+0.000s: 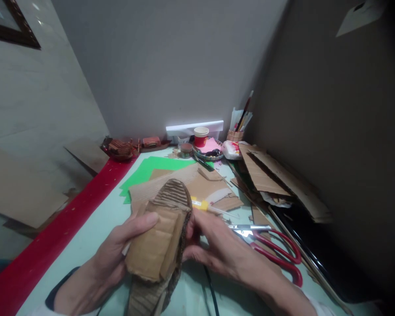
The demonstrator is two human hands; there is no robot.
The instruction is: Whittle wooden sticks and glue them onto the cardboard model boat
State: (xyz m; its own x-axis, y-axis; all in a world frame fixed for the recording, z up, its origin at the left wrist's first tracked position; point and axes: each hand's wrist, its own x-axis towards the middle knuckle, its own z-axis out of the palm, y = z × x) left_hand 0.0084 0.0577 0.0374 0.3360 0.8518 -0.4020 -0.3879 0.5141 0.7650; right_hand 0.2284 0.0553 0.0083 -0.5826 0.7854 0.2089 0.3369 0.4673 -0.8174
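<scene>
A brown cardboard model boat (pixel 153 241) is held up close to me, its rounded, corrugated end pointing away. A raised box-like block of folded cardboard sits on its middle. My left hand (pixel 110 248) grips it from the left, thumb laid flat on the block and fingers hidden underneath. At the right edge, the bent fingers of my right hand (pixel 217 243) press against the boat's side; their tips are partly hidden. Red-handled scissors (pixel 276 252) lie just beyond my right forearm. A yellow-handled tool (pixel 200 204) with a thin shaft rests behind the right hand.
Cardboard sheets (pixel 225 188) and green paper (pixel 148 169) lie behind the boat. Stacked cardboard (pixel 266 171) is on the right above a glossy black object (pixel 322 254). A red cup (pixel 200 138), pencil holder (pixel 235 135) and cardboard models (pixel 120 149) stand along the wall. A black cable (pixel 211 287) runs below.
</scene>
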